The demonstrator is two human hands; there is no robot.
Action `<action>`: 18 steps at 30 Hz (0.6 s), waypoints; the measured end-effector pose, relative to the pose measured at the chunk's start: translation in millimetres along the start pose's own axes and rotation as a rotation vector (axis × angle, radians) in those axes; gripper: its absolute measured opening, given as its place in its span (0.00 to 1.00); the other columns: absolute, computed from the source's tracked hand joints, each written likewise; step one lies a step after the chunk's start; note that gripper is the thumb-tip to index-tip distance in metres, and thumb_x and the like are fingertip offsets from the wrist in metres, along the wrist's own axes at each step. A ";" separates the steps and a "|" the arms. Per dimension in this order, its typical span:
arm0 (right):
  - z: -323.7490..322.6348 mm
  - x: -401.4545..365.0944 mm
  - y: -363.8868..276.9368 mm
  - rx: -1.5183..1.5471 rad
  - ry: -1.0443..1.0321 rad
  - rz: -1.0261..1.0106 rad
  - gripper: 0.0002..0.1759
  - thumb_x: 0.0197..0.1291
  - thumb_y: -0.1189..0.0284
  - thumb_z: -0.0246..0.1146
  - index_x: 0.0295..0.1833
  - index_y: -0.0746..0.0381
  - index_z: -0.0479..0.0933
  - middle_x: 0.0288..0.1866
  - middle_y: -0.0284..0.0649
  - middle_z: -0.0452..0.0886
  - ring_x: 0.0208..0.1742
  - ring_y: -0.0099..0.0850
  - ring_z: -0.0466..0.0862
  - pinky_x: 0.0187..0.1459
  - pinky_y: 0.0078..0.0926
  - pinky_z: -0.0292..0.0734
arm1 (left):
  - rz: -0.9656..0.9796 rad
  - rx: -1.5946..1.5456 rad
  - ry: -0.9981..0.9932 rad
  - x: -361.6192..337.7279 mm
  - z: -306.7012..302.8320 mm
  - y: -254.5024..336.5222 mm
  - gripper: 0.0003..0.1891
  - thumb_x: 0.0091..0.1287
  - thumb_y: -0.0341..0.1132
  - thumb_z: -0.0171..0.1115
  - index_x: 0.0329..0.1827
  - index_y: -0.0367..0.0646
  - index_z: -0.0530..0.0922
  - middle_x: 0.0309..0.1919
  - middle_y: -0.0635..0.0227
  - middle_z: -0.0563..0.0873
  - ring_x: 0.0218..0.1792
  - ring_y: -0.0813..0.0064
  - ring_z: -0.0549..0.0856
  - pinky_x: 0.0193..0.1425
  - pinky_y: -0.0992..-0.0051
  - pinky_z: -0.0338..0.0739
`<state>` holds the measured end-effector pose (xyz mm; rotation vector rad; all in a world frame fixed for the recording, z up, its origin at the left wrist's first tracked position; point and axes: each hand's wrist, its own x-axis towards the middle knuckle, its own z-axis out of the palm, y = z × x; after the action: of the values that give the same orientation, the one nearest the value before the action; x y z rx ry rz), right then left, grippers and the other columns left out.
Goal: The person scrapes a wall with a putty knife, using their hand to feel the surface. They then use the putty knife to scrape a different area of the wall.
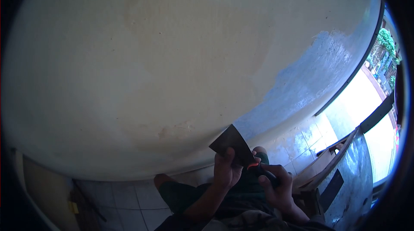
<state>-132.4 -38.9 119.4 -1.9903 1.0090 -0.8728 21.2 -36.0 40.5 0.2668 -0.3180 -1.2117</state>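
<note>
I hold a putty knife (230, 143) low in front of a pale wall (172, 58). Its dark flat blade points up and left toward the wall, its edge close to the surface. My left hand (226, 168) pinches the lower part of the blade with its fingers. My right hand (276, 185) is wrapped around the dark handle, which has an orange part near the blade. My knees and dark green shorts (181, 192) show under the hands.
A greyer, rough patch (310, 71) covers the wall's right side. Pale floor tiles (302, 140) run below the wall. At right are a wooden frame (327, 157), a grey panel (353, 170) and a bright doorway (362, 97).
</note>
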 end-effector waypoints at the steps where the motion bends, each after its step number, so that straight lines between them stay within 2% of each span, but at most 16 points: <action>1: 0.6 2.2 -1.7 0.046 0.000 0.029 0.14 0.58 0.71 0.65 0.49 0.65 0.78 0.31 0.43 0.85 0.33 0.25 0.85 0.35 0.23 0.78 | 0.003 0.011 0.032 -0.6 4.1 -0.5 0.22 0.70 0.48 0.54 0.54 0.35 0.72 0.38 0.52 0.85 0.37 0.53 0.87 0.46 0.54 0.83; 3: -1.5 4.1 -4.1 0.127 -0.002 0.087 0.14 0.58 0.71 0.65 0.48 0.65 0.78 0.30 0.43 0.85 0.33 0.25 0.85 0.35 0.23 0.78 | 0.013 0.029 0.052 -2.1 4.2 3.2 0.22 0.71 0.48 0.53 0.53 0.35 0.72 0.38 0.52 0.85 0.37 0.54 0.87 0.46 0.54 0.83; 6: 3.7 2.0 0.1 0.110 0.006 0.082 0.16 0.59 0.67 0.65 0.46 0.69 0.76 0.30 0.41 0.82 0.34 0.22 0.80 0.36 0.21 0.73 | 0.020 0.025 0.012 0.3 -1.9 -1.3 0.22 0.71 0.48 0.53 0.52 0.36 0.73 0.38 0.55 0.85 0.39 0.55 0.87 0.45 0.53 0.84; 9: -0.4 -0.2 -11.8 0.161 -0.005 0.137 0.15 0.60 0.68 0.65 0.47 0.68 0.76 0.30 0.41 0.82 0.34 0.22 0.80 0.36 0.21 0.73 | 0.019 0.040 0.004 -4.1 -2.5 3.0 0.21 0.71 0.48 0.52 0.52 0.35 0.73 0.38 0.57 0.85 0.41 0.57 0.86 0.45 0.53 0.84; 11: 6.8 2.2 -10.2 0.159 0.006 0.103 0.15 0.60 0.69 0.65 0.47 0.68 0.76 0.30 0.41 0.82 0.34 0.22 0.80 0.36 0.21 0.73 | 0.049 0.041 -0.006 -2.5 5.1 3.9 0.21 0.71 0.47 0.52 0.52 0.35 0.73 0.38 0.58 0.85 0.43 0.58 0.86 0.44 0.54 0.84; 14: 6.8 -1.2 -5.8 0.140 0.018 0.051 0.14 0.60 0.69 0.64 0.47 0.67 0.76 0.29 0.42 0.82 0.33 0.22 0.80 0.35 0.21 0.72 | 0.037 -0.022 -0.022 -0.4 0.1 8.4 0.25 0.69 0.48 0.56 0.53 0.31 0.72 0.40 0.49 0.84 0.40 0.53 0.87 0.48 0.56 0.83; 18: 1.9 3.4 -6.2 0.144 -0.034 0.102 0.14 0.59 0.73 0.65 0.49 0.65 0.77 0.32 0.45 0.85 0.34 0.27 0.86 0.35 0.24 0.78 | 0.051 0.017 0.031 -1.3 5.2 4.2 0.24 0.69 0.48 0.57 0.51 0.32 0.73 0.40 0.50 0.85 0.39 0.54 0.87 0.48 0.58 0.83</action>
<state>-127.0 -38.7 124.4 -1.8120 0.9911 -0.8303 22.5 -33.5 46.7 0.2900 -0.3062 -1.1543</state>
